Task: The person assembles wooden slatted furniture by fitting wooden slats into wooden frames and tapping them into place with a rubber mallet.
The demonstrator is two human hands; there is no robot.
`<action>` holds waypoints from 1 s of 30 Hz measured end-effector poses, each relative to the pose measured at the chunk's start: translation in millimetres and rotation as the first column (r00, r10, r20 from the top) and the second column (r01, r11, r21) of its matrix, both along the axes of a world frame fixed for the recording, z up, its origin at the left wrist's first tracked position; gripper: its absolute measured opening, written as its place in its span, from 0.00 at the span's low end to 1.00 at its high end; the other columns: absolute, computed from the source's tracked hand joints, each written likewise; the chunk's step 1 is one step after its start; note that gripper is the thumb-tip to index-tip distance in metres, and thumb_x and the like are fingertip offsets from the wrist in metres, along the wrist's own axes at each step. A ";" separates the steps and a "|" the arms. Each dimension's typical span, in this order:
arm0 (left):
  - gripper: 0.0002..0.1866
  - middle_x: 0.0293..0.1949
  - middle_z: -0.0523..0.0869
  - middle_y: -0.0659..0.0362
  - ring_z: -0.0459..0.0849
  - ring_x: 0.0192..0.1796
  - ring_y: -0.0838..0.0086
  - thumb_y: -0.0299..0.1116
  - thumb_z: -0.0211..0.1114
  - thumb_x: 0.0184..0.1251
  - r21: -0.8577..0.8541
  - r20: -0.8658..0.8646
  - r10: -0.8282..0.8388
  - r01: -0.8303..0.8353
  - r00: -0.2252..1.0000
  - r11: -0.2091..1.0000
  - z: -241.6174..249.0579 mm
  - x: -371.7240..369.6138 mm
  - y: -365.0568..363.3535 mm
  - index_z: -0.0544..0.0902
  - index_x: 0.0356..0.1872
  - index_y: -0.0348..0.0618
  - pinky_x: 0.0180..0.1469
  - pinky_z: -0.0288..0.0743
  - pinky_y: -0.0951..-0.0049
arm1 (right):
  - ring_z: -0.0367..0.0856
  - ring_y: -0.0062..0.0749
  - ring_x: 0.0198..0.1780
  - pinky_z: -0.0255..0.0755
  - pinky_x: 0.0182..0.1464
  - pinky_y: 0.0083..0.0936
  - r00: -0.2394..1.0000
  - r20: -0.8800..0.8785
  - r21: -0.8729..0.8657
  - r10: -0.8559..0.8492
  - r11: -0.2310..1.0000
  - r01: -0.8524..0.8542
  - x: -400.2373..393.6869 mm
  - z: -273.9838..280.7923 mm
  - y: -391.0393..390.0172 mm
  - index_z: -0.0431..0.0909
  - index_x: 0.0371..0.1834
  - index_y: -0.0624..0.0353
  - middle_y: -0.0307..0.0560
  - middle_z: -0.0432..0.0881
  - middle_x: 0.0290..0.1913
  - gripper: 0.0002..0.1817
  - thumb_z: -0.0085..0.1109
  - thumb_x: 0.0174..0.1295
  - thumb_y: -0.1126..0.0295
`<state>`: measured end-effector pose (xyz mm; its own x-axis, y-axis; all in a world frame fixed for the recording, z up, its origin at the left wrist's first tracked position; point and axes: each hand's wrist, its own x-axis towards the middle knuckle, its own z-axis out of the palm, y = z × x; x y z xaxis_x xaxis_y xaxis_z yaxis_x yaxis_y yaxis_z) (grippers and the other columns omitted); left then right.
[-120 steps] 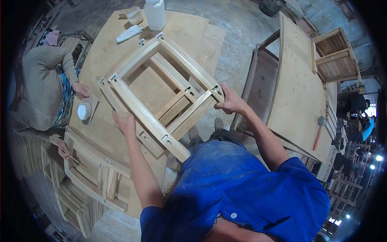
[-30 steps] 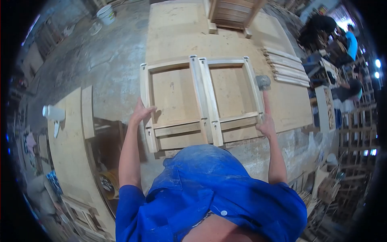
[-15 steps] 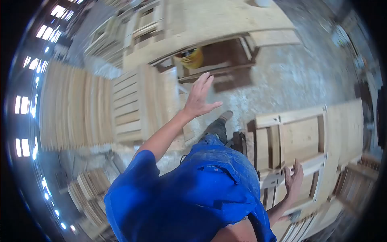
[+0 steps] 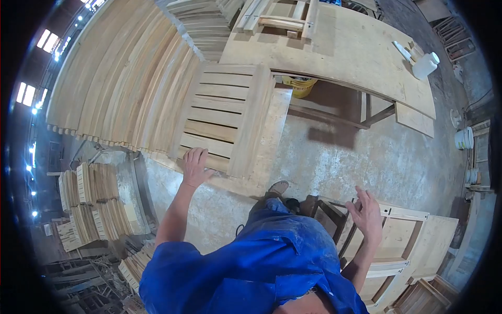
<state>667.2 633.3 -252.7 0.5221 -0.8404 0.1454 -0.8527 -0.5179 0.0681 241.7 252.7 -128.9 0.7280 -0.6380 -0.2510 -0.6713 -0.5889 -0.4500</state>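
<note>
My left hand (image 4: 195, 168) rests at the near edge of a slatted wooden panel (image 4: 215, 112), fingers laid out over its lower corner. That panel is the front one of a long row of similar panels (image 4: 125, 78) standing packed together. On the other side, my right hand (image 4: 366, 212) hangs in the air with its fingers loosely apart and nothing in them. Below and beside it lies a wooden frame (image 4: 402, 238) with rectangular openings, on a light board.
A plywood worktable (image 4: 355, 57) bears another wooden frame (image 4: 277, 23) and a white bottle (image 4: 425, 66). Under it stands a yellow bucket (image 4: 300, 88). More stacked slats (image 4: 94, 199) stand at lower left. White buckets (image 4: 463, 138) line the right side.
My view has turned towards the row of panels. My left hand has come from mid-air onto the slatted panel. My right hand has moved off the wooden frame's middle towards its far end.
</note>
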 end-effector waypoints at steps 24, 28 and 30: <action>0.22 0.28 0.85 0.54 0.81 0.30 0.60 0.53 0.74 0.57 -0.070 0.441 0.351 -0.358 0.826 0.931 267.6 -70.9 -24.3 0.87 0.33 0.41 0.34 0.73 0.59 | 0.80 0.55 0.50 0.75 0.51 0.44 0.904 0.427 -0.006 0.009 1.000 -0.008 -128.8 4.0 104.7 0.76 0.59 0.64 0.60 0.81 0.47 0.27 0.65 0.64 0.55; 0.24 0.23 0.81 0.55 0.77 0.24 0.63 0.50 0.82 0.51 -0.402 0.532 -0.164 0.418 0.831 0.815 317.2 -136.3 -126.7 0.86 0.31 0.37 0.28 0.70 0.66 | 0.80 0.51 0.55 0.72 0.62 0.41 0.628 0.737 0.286 -0.251 0.957 0.046 -140.6 42.1 136.2 0.74 0.64 0.66 0.58 0.80 0.54 0.33 0.66 0.65 0.51; 0.23 0.21 0.79 0.56 0.76 0.23 0.63 0.47 0.83 0.49 -0.427 0.539 -0.326 0.586 0.776 0.689 335.3 -190.8 -173.1 0.85 0.31 0.35 0.27 0.69 0.66 | 0.80 0.50 0.55 0.72 0.61 0.42 0.481 0.853 0.107 -0.200 0.971 0.214 -134.9 54.1 145.2 0.72 0.67 0.66 0.60 0.77 0.56 0.35 0.67 0.64 0.52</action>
<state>476.4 460.2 82.5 -0.1206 -0.6554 0.7456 -0.9813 -0.0348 -0.1893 106.8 397.9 -74.8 0.4275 -0.7979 0.4250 -0.0664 -0.4965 -0.8655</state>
